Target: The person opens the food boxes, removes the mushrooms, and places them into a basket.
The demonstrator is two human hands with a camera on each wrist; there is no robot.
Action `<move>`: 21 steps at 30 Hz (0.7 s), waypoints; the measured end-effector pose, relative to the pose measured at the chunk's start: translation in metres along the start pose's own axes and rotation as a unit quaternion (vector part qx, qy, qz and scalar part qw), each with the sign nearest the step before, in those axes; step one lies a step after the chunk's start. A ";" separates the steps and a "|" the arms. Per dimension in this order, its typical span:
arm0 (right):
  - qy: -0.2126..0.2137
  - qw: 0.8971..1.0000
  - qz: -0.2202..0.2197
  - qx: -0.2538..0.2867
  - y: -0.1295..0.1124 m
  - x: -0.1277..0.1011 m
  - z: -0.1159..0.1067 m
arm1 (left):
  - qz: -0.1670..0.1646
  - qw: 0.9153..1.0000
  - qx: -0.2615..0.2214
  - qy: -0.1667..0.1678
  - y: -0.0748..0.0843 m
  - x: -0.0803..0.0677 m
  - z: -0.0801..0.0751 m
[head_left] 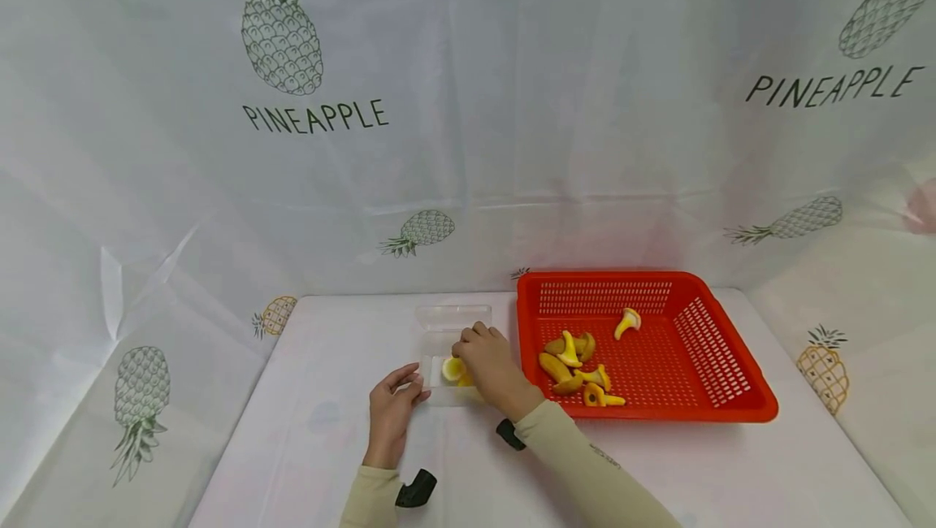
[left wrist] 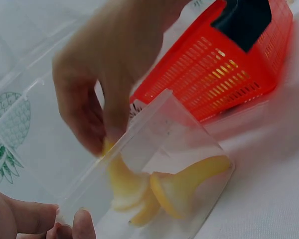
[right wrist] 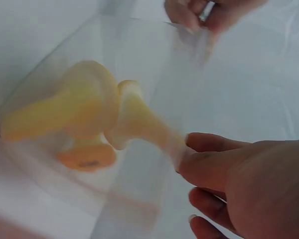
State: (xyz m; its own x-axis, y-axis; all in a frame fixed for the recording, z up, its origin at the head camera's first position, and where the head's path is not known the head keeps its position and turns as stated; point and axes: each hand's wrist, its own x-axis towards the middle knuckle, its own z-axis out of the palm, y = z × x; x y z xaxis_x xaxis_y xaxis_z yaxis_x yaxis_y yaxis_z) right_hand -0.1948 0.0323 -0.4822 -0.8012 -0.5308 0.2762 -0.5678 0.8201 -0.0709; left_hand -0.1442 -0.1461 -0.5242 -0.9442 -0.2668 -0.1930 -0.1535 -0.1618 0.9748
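Observation:
A small clear plastic box [head_left: 439, 386] lies on the white table, its lid [head_left: 453, 317] folded open behind it. My left hand [head_left: 418, 388] pinches the box's left edge; its fingers [right wrist: 204, 12] show at the rim in the right wrist view. My right hand [head_left: 462, 353] reaches into the box and pinches the stem of a yellow mushroom-shaped piece [right wrist: 134, 119]. Two more yellow pieces [right wrist: 65, 112] lie inside the box. In the left wrist view the right hand's fingers [left wrist: 94, 114] hold the piece [left wrist: 120, 174] just behind the clear wall [left wrist: 154, 134].
A red perforated basket [head_left: 702, 349] stands just right of the box and holds several yellow mushroom pieces [head_left: 574, 365]. A white pineapple-print cloth [head_left: 314, 118] covers the table and hangs as a backdrop. Bare tabletop [head_left: 307, 430] lies to the left and in front.

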 end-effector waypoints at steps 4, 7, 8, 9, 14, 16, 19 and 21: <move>0.079 0.996 -0.006 0.028 0.006 -0.009 -0.016 | 0.005 1.000 -0.004 -0.005 0.000 0.002 0.000; 0.130 0.991 -0.014 0.044 0.012 -0.017 -0.029 | 0.004 1.000 -0.008 -0.004 0.000 0.003 0.000; 0.143 0.988 -0.015 0.048 0.014 -0.021 -0.033 | 0.004 1.000 -0.008 -0.004 0.000 0.003 0.000; 0.154 0.987 -0.015 0.052 0.017 -0.024 -0.037 | 0.003 1.000 -0.006 -0.004 0.000 0.003 0.000; 0.211 0.975 -0.008 0.069 0.039 -0.045 -0.052 | -0.004 1.000 0.002 -0.001 -0.001 0.002 0.001; 0.230 0.970 -0.001 0.076 0.049 -0.055 -0.057 | -0.004 1.000 0.002 -0.001 -0.001 0.001 0.001; 0.246 0.966 0.014 0.083 0.065 -0.072 -0.066 | -0.003 1.000 0.001 -0.002 0.000 0.000 0.001; 0.254 0.963 0.025 0.082 0.076 -0.084 -0.071 | -0.002 1.000 -0.002 -0.002 0.000 0.000 0.001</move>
State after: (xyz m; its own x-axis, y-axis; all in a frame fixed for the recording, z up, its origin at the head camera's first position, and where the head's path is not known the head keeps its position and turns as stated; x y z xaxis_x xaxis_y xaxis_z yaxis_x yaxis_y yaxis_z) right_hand -0.1577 0.1544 -0.4425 -0.6559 -0.2845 0.6992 -0.5871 0.7745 -0.2356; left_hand -0.1439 -0.1453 -0.5241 -0.9448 -0.2615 -0.1971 -0.1572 -0.1660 0.9735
